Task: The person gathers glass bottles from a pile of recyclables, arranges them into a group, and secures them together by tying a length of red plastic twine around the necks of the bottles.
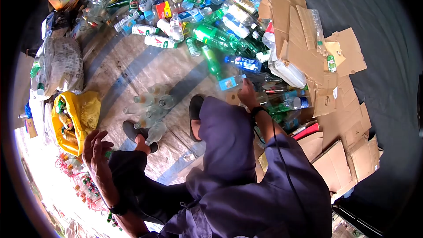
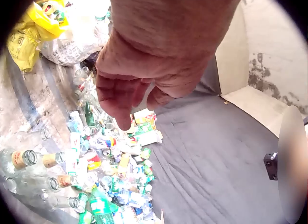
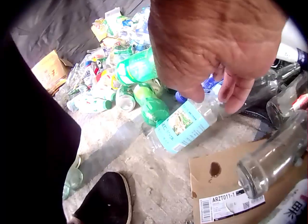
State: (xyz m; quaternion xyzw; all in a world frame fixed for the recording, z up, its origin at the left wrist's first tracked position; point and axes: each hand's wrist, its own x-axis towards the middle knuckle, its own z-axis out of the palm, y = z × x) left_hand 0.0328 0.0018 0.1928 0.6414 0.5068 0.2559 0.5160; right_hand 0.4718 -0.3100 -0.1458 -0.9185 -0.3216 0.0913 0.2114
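Note:
My right hand (image 1: 247, 92) pinches a clear plastic bottle with a light blue label (image 3: 183, 127) near its neck, thumb and fingers on either side. The bottle lies tilted low over the ground, its base pointing away from the hand. Beside it in the right wrist view are a green bottle (image 3: 153, 107) and a clear glass bottle (image 3: 269, 159) on cardboard. My left hand (image 1: 98, 156) hangs in the air with loosely bent fingers and holds nothing. Nearest to it in the head view is a yellow bag (image 1: 88, 108) with cans inside.
A big heap of bottles and cans (image 1: 194, 13) spreads across the back. Several clear glass bottles (image 1: 155, 133) stand between the feet. Flattened cardboard (image 1: 339, 123) lies along the right, and a filled whitish sack (image 1: 65, 64) stands at the left.

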